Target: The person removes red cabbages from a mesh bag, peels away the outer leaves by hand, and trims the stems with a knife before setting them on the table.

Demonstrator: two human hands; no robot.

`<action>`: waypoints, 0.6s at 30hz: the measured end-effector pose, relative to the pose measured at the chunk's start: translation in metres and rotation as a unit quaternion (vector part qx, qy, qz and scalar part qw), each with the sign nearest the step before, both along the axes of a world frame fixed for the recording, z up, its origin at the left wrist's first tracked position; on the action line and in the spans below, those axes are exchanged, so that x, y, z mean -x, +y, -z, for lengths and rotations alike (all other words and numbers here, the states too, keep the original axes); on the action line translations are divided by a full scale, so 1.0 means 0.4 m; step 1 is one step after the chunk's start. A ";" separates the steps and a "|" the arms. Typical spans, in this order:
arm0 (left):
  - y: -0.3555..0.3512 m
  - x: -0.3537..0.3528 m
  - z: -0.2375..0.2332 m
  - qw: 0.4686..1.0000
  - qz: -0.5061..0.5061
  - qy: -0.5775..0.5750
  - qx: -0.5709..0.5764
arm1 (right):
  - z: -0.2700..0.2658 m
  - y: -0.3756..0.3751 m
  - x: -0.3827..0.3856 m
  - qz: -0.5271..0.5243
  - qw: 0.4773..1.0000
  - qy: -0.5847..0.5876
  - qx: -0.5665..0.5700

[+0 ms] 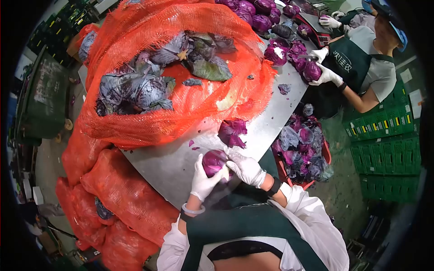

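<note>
A purple cabbage is held close to my body, over the near edge of the metal table. My left hand, in a white glove, wraps round its left side. Gloved as well, my right hand is closed against the cabbage's right side; whether it also grips a small tool is hidden. Loose purple cabbage leaves lie on the table just beyond the cabbage. Behind them a large orange mesh sack gapes wide, with dark outer-leaved cabbages inside.
Full orange mesh sacks are piled left of the table. To the right stands a red bin of cut leaves. A co-worker trims a cabbage across the table, near heaped cabbages. Green crates are stacked at far right.
</note>
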State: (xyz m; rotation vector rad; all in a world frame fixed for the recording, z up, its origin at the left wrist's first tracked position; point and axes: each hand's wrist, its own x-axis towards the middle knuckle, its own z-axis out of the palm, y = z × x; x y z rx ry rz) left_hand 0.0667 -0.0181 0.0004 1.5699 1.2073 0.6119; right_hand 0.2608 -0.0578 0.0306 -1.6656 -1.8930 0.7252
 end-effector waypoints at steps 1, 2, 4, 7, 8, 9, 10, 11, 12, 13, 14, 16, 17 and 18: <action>0.013 0.001 -0.003 0.999 0.004 -0.004 0.035 | 0.014 0.001 0.006 -0.008 0.998 -0.020 -0.056; 0.026 0.003 -0.004 0.998 0.008 -0.007 0.069 | 0.008 0.005 0.014 -0.008 0.998 -0.021 -0.054; 0.042 0.013 0.005 0.998 0.016 -0.001 0.061 | -0.012 0.018 0.025 0.008 1.000 -0.012 0.025; 0.068 0.011 -0.006 0.997 0.031 0.004 0.077 | 0.000 0.062 0.014 -0.006 0.997 -0.064 0.032; 0.072 0.009 -0.007 0.997 0.032 0.005 0.077 | 0.010 0.073 0.008 -0.006 0.997 -0.059 0.040; 0.073 0.010 -0.007 0.997 0.046 0.011 0.057 | 0.061 0.079 -0.005 0.029 0.998 -0.031 0.042; 0.074 0.011 -0.007 0.997 0.061 0.017 0.036 | 0.076 0.105 -0.013 0.093 0.993 0.073 -0.003; 0.071 0.016 -0.006 0.997 0.065 0.001 0.046 | 0.084 0.124 -0.029 0.130 0.986 0.100 0.021; 0.072 0.029 -0.007 0.997 0.065 0.000 0.044 | 0.098 0.142 -0.045 0.166 0.977 0.128 0.046; 0.073 0.046 -0.007 0.996 0.070 -0.046 0.033 | 0.158 0.164 -0.077 0.184 0.968 0.151 0.082; 0.067 0.060 -0.007 0.993 0.072 -0.091 0.021 | 0.194 0.166 -0.106 0.144 0.963 0.203 0.104; 0.040 0.072 0.026 0.975 0.011 -0.206 0.083 | 0.140 0.159 -0.116 0.156 0.888 0.353 0.251; 0.026 0.078 0.030 0.966 -0.029 -0.218 0.135 | 0.117 0.151 -0.126 0.136 0.879 0.368 0.269; 0.008 0.082 0.031 0.953 -0.071 -0.229 0.187 | 0.062 0.139 -0.113 0.149 0.849 0.432 0.266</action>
